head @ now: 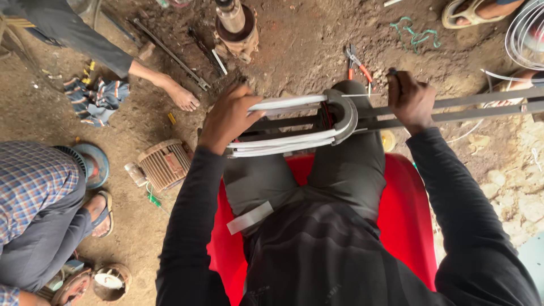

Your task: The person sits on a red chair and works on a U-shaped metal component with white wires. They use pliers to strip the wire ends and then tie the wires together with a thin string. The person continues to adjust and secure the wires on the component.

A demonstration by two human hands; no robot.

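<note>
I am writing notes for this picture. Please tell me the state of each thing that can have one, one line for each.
left hand: fingers closed on the white wire coil
right hand: closed on the metal bars
white wire coil: looped around the curved former
curved former: mounted on the bars
metal bars: lying level across the knees
pliers: lying on the ground
small motor: lying on its side

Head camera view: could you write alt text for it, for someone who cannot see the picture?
Seen from above, a person on a red seat grips a bundle of white wire loops with the left hand and grey metal bars with the right hand. The loops curve round a grey U-shaped former. On the dirt floor lie a finned motor housing and orange-handled pliers; other people sit nearby.
</note>
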